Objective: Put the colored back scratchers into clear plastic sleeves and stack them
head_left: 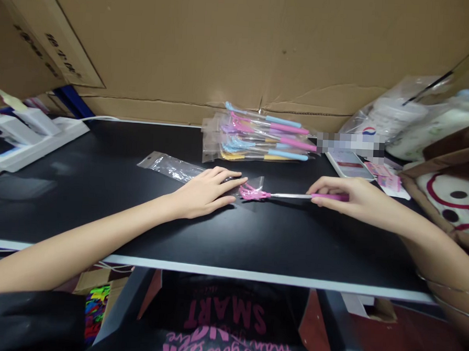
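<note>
My right hand (335, 195) is closed around the handle of a pink back scratcher (290, 196) with a metal rod. Its claw-shaped head, at the left end, lies in the mouth of a clear plastic bag (172, 167). Flat on that bag rests my left hand (210, 192), fingers spread, the fingertips next to the pink head. Part of the bag is hidden under this hand. Beyond both hands lies a pile of bagged back scratchers (268, 138) in pink, blue and yellow.
A black table (231, 238) carries everything. A white power strip (39, 142) with plugs stands at left. To the right are a phone (349, 164), pink papers (383, 178), plastic-wrapped containers (395, 116) and a brown bag (427, 175). Cardboard (186, 47) walls the back. Below sits a box of colourful pieces (96, 307).
</note>
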A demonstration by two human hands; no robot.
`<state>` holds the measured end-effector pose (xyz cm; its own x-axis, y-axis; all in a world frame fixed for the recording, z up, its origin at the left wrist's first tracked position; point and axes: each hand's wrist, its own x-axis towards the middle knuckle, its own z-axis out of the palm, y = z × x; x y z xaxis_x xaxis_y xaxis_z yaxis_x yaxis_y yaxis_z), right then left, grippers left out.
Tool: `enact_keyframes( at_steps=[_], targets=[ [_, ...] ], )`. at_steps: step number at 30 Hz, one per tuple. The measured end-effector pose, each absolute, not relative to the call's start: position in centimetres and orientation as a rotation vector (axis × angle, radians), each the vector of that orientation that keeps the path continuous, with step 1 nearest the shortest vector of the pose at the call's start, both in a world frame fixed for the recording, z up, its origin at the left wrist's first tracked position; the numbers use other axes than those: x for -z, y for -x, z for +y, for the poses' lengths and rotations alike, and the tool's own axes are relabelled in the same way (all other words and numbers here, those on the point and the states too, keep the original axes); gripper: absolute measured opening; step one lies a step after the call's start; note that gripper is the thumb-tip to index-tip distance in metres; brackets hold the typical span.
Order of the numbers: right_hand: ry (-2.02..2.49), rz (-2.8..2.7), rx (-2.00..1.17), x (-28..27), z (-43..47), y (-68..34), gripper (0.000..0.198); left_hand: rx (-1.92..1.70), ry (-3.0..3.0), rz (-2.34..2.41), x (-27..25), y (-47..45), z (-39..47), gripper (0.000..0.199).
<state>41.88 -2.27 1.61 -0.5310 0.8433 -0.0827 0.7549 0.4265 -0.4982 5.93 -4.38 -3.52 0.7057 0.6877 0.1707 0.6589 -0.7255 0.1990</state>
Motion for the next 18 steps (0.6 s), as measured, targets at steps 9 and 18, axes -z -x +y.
enact_keyframes(
  at_steps=[9, 18],
  targets=[
    [1.424, -2.501, -0.652, -1.0, -2.2, -42.1, 0.051, -0.451, -2.783, 1.140, 3.1, -6.5, -4.7, 0.053],
    [1.357, -2.458, -0.359, -0.4, -3.4, -40.5, 0.035, -0.519, -2.832, 1.139, 3.0, -7.1, -5.0, 0.050]
  ],
)
